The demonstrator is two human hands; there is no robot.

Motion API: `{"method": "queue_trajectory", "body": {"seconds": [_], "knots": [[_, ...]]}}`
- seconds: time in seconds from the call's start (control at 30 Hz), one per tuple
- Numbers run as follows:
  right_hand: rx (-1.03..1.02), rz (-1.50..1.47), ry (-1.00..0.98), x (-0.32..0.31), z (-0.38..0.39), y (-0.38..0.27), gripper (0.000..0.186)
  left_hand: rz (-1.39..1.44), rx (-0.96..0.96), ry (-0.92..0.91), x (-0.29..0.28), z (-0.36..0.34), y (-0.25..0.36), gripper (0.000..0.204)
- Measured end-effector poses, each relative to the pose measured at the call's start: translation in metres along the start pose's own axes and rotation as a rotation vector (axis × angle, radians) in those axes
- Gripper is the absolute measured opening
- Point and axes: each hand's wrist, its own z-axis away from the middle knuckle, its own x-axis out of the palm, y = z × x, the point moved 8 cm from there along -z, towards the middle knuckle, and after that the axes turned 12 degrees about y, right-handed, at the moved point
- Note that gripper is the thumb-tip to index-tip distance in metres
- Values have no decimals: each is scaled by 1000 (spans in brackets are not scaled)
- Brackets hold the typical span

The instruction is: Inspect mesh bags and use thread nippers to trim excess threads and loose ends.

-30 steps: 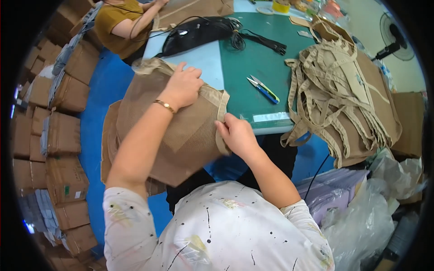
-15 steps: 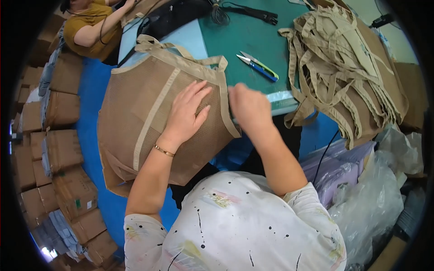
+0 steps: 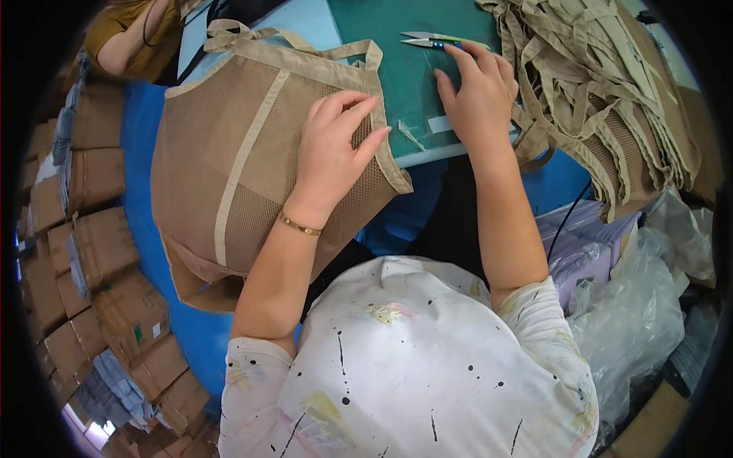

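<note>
A tan mesh bag [image 3: 221, 145] with lighter fabric bands and strap loops lies over the table's near left edge. Resting on its right part is my left hand [image 3: 328, 149], fingers bent and thumb apart, gripping nothing I can see. My right hand [image 3: 481, 95] is over the green table top [image 3: 389, 84], its fingertips at a pair of thread snips [image 3: 427, 38]. The snips' blades point left; their blue and green handles are partly covered by the fingers. Thumb and fingers are spread, not closed round the handles.
A heap of similar tan bags with straps [image 3: 603, 99] lies at the right. On the table are a thin clear scrap [image 3: 411, 135] and a small pale strip [image 3: 440, 124]. Cardboard boxes [image 3: 99, 179] are stacked at left; clear plastic [image 3: 634, 305] lies lower right. Another person's arm [image 3: 130, 46] shows far left.
My right hand has left the bag's right edge and moved right and away to the snips, its fingers spreading. My left hand has shifted slightly right, fingers more bent. The view has tilted.
</note>
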Motion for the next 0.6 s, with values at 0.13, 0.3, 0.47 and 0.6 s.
{"method": "queue_trajectory", "body": {"seconds": [0.13,0.3,0.47,0.6], "knots": [[-125,55,-34,19,-14,4,39,-32,14,37,-1,1,0,24],[-164,39,-71,30,-15,4,27,-28,34,-6,0,8,-2,22],[-204,30,-50,20,-15,-2,12,30,-126,59,-2,8,-7,25],[-57,51,-24,9,-10,5,14,3,-174,99,-1,6,-12,32]]}}
